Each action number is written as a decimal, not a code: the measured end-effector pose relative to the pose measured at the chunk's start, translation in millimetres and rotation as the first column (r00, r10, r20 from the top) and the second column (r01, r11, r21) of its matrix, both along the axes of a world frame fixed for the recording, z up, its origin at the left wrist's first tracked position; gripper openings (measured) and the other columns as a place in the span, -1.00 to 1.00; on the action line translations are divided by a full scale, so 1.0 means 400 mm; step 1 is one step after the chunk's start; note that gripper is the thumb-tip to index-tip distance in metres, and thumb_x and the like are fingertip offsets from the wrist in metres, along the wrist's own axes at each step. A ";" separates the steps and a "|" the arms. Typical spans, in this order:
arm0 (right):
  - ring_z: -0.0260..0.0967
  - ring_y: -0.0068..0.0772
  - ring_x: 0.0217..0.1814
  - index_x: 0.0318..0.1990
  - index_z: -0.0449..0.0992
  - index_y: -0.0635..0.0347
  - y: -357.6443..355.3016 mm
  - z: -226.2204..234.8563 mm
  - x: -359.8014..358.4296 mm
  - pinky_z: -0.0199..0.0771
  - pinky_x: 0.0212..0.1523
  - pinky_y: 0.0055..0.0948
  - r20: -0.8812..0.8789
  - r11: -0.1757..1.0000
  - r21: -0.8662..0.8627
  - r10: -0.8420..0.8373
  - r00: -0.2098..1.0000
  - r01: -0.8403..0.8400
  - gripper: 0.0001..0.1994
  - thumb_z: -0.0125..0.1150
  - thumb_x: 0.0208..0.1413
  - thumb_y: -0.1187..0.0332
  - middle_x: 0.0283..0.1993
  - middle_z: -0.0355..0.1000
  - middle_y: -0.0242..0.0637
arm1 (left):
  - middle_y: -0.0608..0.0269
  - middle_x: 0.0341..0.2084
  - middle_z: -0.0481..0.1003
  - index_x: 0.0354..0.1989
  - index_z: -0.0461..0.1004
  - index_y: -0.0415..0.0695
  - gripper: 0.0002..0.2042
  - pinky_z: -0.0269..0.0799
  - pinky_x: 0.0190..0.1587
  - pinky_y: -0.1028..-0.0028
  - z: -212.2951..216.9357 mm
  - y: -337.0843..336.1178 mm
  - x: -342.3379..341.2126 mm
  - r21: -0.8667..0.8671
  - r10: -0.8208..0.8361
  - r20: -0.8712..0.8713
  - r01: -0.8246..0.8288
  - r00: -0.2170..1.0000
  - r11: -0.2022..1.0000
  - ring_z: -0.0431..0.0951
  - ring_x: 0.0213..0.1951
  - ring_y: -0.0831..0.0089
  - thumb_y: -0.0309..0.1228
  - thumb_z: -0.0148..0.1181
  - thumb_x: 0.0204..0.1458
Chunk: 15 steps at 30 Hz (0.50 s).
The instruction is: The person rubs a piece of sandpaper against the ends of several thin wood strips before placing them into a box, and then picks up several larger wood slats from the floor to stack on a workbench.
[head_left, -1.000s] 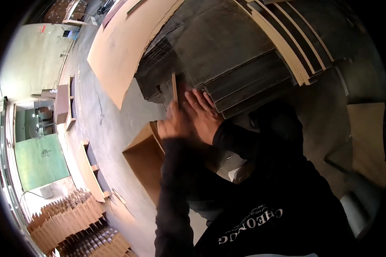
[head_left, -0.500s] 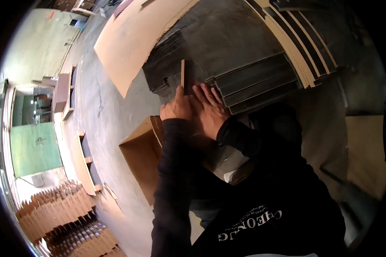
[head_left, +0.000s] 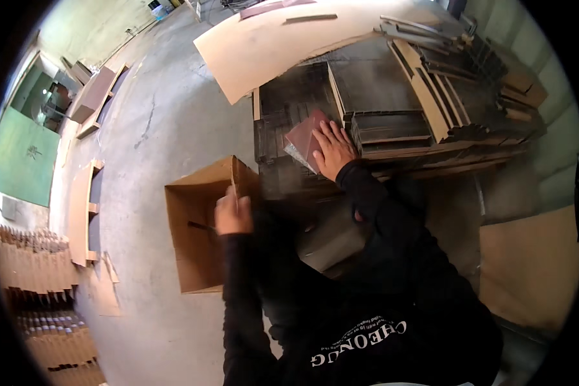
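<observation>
A narrow, pale brown strip (head_left: 235, 190) stands in the left hand (head_left: 233, 215), over the open side of a brown cardboard box (head_left: 197, 273); its long axis runs nearly straight up the view, the free end pointing away from the person, though where that end stops against the box's corner is hard to tell. The left fingers are curled around it in a fist, the back of the hand upward, with the black-sleeved forearm rising almost upright behind. To the right, a flat, reddish-brown piece (head_left: 300, 134) with a pale grey lower-left side lies aslant on a stack of dark, flat boards (head_left: 283, 96), one corner pointing away from the person; the hand covers part of it, so its long axis cannot be told. The right hand (head_left: 334, 151) rests on it palm down, fingers straight and slightly spread, pointing up and leftward, the forearm slanting in from the lower right. Inside the box lies a short, dark strip (head_left: 201, 226). Beyond the stack spreads a large, pale tan sheet (head_left: 257, 55), and on the grey concrete floor (head_left: 141, 193) at left lies a tan panel with dark recesses (head_left: 82, 215).
</observation>
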State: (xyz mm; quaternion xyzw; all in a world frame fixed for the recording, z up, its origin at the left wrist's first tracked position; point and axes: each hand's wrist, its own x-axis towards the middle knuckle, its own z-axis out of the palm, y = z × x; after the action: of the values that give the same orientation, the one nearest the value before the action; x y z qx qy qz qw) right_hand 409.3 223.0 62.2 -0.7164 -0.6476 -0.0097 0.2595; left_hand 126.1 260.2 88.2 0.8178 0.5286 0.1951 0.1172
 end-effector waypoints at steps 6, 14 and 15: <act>-0.17 0.03 0.27 0.16 0.04 0.21 0.012 0.050 -0.035 -0.17 0.21 -0.08 0.052 0.985 0.152 0.077 0.996 -0.084 -0.41 0.02 -0.07 0.27 0.24 -0.10 -0.04 | -0.18 -0.16 0.32 -0.05 0.24 -0.25 -0.60 0.18 -0.03 0.19 -0.126 0.019 0.352 -0.244 -0.007 0.508 0.152 0.861 0.958 0.26 -0.06 -0.06 -0.35 -0.03 -0.10; 0.01 -0.01 0.15 -0.02 0.29 0.14 0.007 -0.023 0.012 -0.07 0.14 0.01 0.145 0.977 0.211 -0.015 0.989 -0.016 -0.53 0.05 -0.15 0.20 0.07 0.17 -0.14 | -0.10 -0.23 0.36 -0.10 0.32 -0.27 -0.64 0.28 -0.11 0.26 -0.030 0.020 0.405 0.049 -0.182 0.591 0.191 0.786 0.980 0.37 -0.19 0.02 -0.44 -0.03 -0.14; -0.01 -0.04 0.18 0.00 0.27 0.17 0.027 -0.007 -0.026 -0.10 0.15 0.00 0.140 0.974 0.225 -0.009 0.990 -0.023 -0.52 0.00 -0.10 0.15 0.10 0.15 -0.14 | -0.08 -0.27 0.38 -0.10 0.32 -0.26 -0.65 0.29 -0.12 0.27 0.036 0.014 0.404 0.070 -0.231 0.649 0.246 0.725 0.967 0.38 -0.21 0.03 -0.46 -0.03 -0.13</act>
State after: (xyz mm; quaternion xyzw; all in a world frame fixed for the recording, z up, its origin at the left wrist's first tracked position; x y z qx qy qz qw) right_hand 399.0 233.9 59.3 -0.6773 -0.6615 -0.1329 0.2932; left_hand 287.9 265.8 102.5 0.7583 0.3472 0.4451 0.3261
